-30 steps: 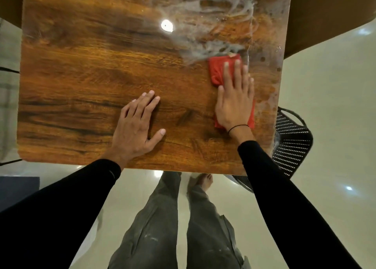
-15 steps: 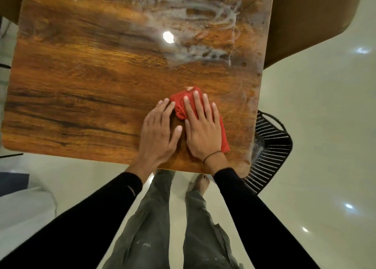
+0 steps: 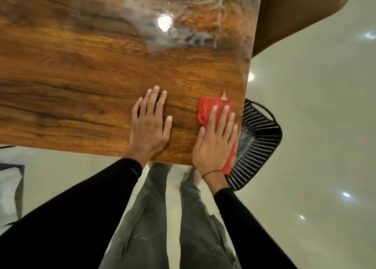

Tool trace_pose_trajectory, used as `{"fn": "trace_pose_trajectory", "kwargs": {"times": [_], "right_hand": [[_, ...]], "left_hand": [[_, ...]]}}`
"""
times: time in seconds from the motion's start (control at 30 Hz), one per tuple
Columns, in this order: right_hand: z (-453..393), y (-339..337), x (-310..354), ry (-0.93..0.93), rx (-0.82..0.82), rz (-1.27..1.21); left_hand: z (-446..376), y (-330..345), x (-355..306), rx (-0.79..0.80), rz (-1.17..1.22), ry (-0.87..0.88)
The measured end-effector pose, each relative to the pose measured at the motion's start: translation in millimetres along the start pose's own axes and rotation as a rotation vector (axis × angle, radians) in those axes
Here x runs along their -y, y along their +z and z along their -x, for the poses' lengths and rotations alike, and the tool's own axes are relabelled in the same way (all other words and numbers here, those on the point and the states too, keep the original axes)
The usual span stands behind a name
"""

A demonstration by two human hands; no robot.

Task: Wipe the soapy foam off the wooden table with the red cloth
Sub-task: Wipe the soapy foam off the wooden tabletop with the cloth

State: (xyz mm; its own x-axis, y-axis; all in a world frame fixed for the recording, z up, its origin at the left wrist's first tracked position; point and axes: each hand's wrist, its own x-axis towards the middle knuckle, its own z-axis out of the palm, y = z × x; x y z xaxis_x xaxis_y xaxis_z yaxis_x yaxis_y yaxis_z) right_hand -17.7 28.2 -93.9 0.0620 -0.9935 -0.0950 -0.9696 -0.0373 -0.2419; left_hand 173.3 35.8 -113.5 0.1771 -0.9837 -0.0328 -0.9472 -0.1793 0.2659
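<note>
While the right hand (image 3: 214, 140) lies flat, fingers spread, palm down on the red cloth (image 3: 209, 108), the cloth sits bunched at the near right corner of the wooden table (image 3: 71, 69), just beside the right edge. Cloth's lower end trails past the near edge under the wrist. Hand presses rather than grips; fingers not curled round the fabric. Thin dark band on the right wrist.

Left hand (image 3: 149, 126) also flat and spread, palm down on bare wood, near the front edge, apart from the right hand with a strip of table between them. It holds nothing.

Soapy foam (image 3: 183, 30): whitish streaks and smears across the far right part of the tabletop, well apart from the cloth. A bright ceiling-light reflection sits inside the wet patch. Wood between foam and cloth reads dry or only faintly filmed; cannot tell which.

Black perforated basket (image 3: 258, 142) on the floor, just beside the table's right near corner, something pale inside it. Black sleeves (image 3: 81, 207), grey trousers (image 3: 142, 228), pale glossy floor (image 3: 315, 126) below.
</note>
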Motion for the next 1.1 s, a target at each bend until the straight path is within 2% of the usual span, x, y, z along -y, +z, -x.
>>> {"fn": "trace_pose_trajectory", "kwargs": {"times": [0.13, 0.3, 0.47, 0.63, 0.7, 0.87, 1.1], "right_hand": [[11, 3, -15, -0.224, 0.087, 0.027], [-68, -7, -26, -0.440, 0.088, 0.048], [-108, -10, -21, -0.245, -0.027, 0.053], [-47, -2, -18, 0.043, -0.098, 0.019], [-12, 1, -21, 0.081, -0.083, 0.014], [26, 5, -46, -0.072, -0.011, 0.011], [-44, -5, -52, -0.286, 0.039, 0.031]], "left_hand": [[-1, 2, -2, -0.010, -0.010, -0.005], [2, 4, -1, -0.019, -0.026, 0.005], [3, 4, 0, -0.014, -0.015, -0.023], [2, 5, 0, -0.019, -0.011, -0.020], [3, 6, 1, -0.018, -0.007, -0.023], [3, 7, 2, -0.026, 0.008, -0.018], [4, 6, 2, -0.031, 0.001, -0.014]]}}
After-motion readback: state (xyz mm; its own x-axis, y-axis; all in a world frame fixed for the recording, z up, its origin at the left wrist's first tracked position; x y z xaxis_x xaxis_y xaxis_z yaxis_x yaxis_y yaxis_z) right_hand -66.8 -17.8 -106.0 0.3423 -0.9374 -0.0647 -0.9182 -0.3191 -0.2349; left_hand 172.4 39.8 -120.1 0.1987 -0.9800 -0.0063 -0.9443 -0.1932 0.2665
